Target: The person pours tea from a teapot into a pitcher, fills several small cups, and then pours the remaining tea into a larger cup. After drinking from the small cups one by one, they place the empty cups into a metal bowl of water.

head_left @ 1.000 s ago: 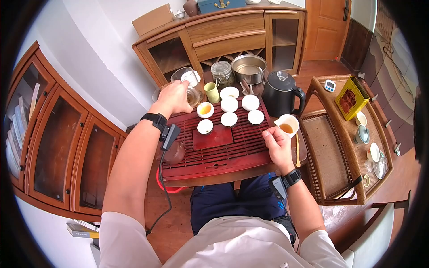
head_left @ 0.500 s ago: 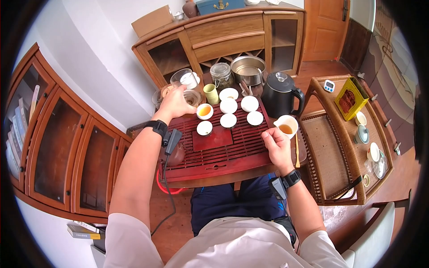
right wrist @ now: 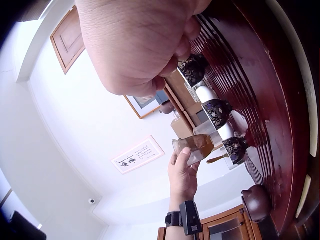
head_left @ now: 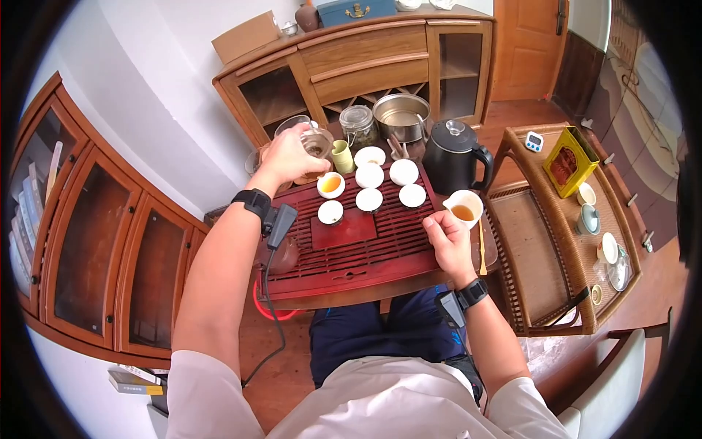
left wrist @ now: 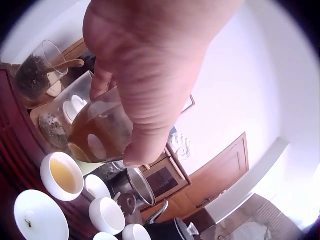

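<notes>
My left hand (head_left: 284,159) grips a clear glass vessel (left wrist: 102,130) of amber liquid, tilted in the left wrist view, fingers and thumb around it. Just beside it, a white cup (head_left: 331,186) holding orange-yellow liquid stands on the dark red slatted tray (head_left: 344,271). Several other white-lined cups, one of them (head_left: 369,199) in the front row, stand on the tray. At the tray's right side my right hand (head_left: 450,241) has its fingers curled at a white spouted pitcher (head_left: 463,210) with brown liquid; the pitcher's handle is hidden.
Behind the tray are a green cup (head_left: 341,156), a lidded glass jar (head_left: 358,126), a steel pot (head_left: 401,117) and a black kettle (head_left: 455,157). A brown teapot (right wrist: 257,202) sits at the tray's left. Rightward stands a wicker shelf (head_left: 537,172) with a yellow tin (head_left: 572,162).
My left hand and the glass vessel have shifted, and the vessel now shows higher beside the hand. The right hand stays at the white pitcher. The head view has shifted slightly.
</notes>
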The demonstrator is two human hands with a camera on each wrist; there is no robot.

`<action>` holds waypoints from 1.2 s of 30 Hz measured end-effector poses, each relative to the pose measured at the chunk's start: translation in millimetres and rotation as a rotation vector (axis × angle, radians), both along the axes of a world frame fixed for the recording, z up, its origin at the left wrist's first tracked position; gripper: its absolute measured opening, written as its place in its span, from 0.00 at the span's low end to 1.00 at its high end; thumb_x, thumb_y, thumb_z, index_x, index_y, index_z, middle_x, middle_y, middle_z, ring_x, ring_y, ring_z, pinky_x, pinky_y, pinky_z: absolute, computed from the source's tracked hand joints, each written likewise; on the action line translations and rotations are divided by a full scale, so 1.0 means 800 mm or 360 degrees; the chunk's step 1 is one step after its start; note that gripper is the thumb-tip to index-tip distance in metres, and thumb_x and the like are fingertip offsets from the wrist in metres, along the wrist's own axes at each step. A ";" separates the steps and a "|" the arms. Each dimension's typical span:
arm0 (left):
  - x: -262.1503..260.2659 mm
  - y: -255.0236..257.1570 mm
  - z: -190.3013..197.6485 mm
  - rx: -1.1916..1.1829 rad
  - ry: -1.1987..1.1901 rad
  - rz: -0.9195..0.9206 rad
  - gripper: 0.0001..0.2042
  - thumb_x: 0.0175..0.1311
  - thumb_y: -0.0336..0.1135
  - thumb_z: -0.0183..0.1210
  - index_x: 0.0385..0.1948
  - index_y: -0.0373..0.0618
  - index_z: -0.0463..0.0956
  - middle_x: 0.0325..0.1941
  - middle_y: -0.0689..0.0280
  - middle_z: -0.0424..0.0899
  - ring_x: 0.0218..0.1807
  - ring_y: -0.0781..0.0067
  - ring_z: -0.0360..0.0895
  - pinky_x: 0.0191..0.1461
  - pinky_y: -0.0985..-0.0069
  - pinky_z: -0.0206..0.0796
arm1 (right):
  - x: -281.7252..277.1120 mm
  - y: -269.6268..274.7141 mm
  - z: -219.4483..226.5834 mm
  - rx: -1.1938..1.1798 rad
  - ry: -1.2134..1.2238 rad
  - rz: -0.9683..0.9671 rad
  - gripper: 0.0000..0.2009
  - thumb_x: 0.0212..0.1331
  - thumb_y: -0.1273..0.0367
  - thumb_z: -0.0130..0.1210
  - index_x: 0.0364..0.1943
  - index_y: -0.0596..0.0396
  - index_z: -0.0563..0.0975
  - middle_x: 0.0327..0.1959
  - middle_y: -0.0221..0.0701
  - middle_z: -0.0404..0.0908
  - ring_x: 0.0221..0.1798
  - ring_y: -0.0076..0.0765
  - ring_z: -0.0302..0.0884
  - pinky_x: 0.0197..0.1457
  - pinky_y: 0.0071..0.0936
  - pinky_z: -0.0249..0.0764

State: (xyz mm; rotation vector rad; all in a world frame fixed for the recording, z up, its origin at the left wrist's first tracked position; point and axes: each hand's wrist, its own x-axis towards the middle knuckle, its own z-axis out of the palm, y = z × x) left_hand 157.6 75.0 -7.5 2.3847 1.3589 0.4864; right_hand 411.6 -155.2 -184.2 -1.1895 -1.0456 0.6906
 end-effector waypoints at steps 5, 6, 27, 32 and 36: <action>0.028 -0.009 -0.012 0.0276 0.0202 -0.0106 0.51 0.37 0.48 0.78 0.69 0.32 0.72 0.66 0.42 0.79 0.71 0.47 0.76 0.75 0.61 0.68 | -0.002 -0.002 0.005 0.0000 0.0025 0.0017 0.08 0.75 0.68 0.62 0.37 0.58 0.81 0.28 0.15 0.75 0.31 0.11 0.66 0.35 0.17 0.67; 0.032 -0.007 -0.014 0.0262 0.0241 -0.0129 0.50 0.37 0.48 0.78 0.69 0.32 0.72 0.66 0.42 0.79 0.71 0.47 0.76 0.75 0.61 0.68 | -0.002 -0.001 0.005 -0.0001 0.0036 0.0017 0.08 0.75 0.68 0.62 0.37 0.58 0.81 0.28 0.15 0.75 0.31 0.11 0.66 0.35 0.17 0.66; 0.077 -0.001 -0.034 0.0485 0.0641 -0.0209 0.34 0.38 0.40 0.76 0.50 0.29 0.79 0.51 0.40 0.85 0.58 0.43 0.83 0.63 0.58 0.78 | -0.002 -0.001 0.004 0.0035 0.0017 -0.0006 0.10 0.74 0.67 0.63 0.36 0.59 0.81 0.26 0.18 0.76 0.31 0.13 0.68 0.34 0.20 0.68; 0.080 -0.008 -0.026 0.0493 0.0734 -0.0185 0.32 0.39 0.41 0.75 0.49 0.31 0.79 0.50 0.42 0.84 0.57 0.44 0.83 0.61 0.58 0.79 | -0.002 0.000 0.004 0.0040 0.0016 -0.0006 0.10 0.74 0.67 0.63 0.36 0.59 0.81 0.25 0.18 0.76 0.30 0.13 0.68 0.34 0.20 0.68; 0.083 -0.008 -0.023 0.0499 0.0784 -0.0181 0.32 0.39 0.42 0.75 0.48 0.32 0.78 0.49 0.43 0.84 0.56 0.44 0.83 0.60 0.57 0.79 | -0.002 -0.001 0.004 0.0038 0.0021 -0.0002 0.10 0.74 0.67 0.63 0.36 0.59 0.81 0.25 0.18 0.77 0.30 0.13 0.68 0.34 0.20 0.68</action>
